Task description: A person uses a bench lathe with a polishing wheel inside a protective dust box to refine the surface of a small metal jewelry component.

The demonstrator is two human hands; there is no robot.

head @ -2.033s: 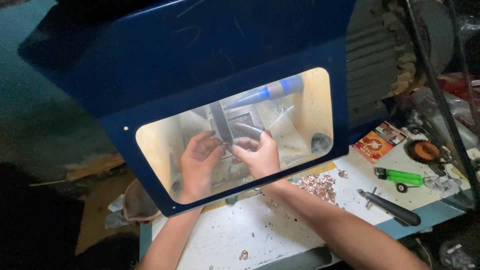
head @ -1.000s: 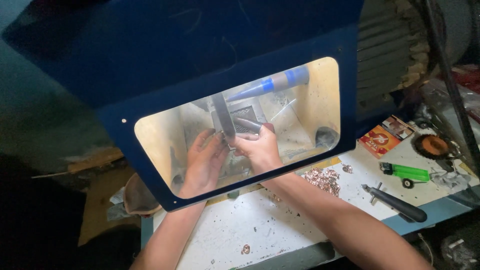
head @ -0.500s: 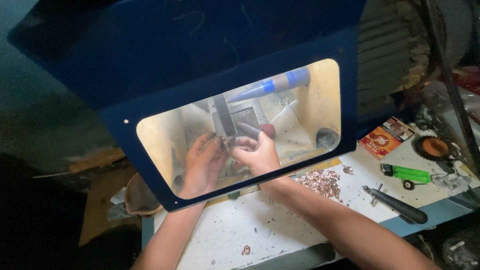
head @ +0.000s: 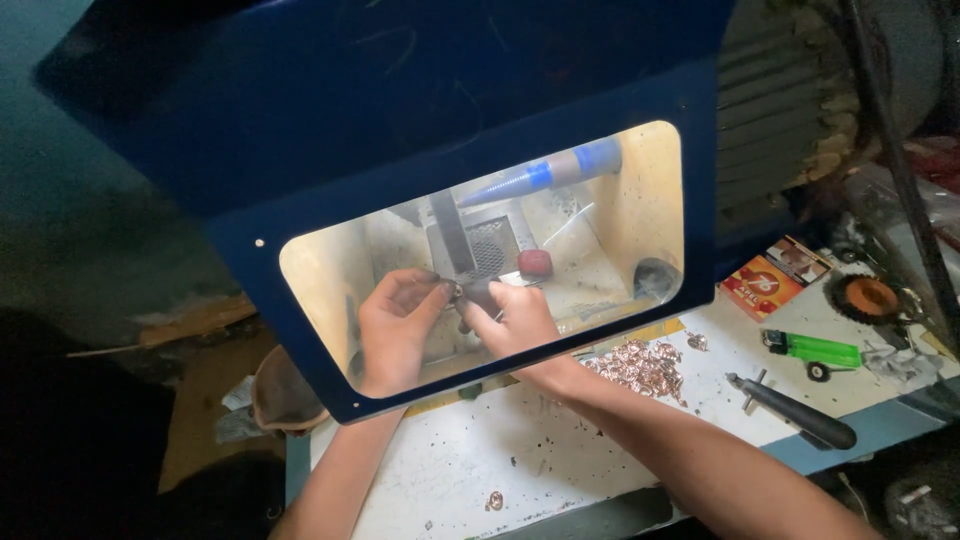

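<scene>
Both hands work inside the blue polishing hood (head: 480,130), seen through its clear window (head: 620,200). Left hand (head: 395,330) pinches a small metal ring (head: 457,291) between thumb and fingertips. Right hand (head: 515,320) is closed around a dark hand tool (head: 478,297), tip right at the ring. Hands nearly touch, just below the tapered blue spindle (head: 545,175). A red block (head: 535,263) lies behind the right hand.

On the white bench (head: 480,460), outside the hood: pile of copper-coloured rings (head: 645,367) next to the right forearm, a green lighter (head: 812,349), a black-handled tool (head: 795,415), a small red box (head: 765,285), one loose ring (head: 494,500) near the front edge.
</scene>
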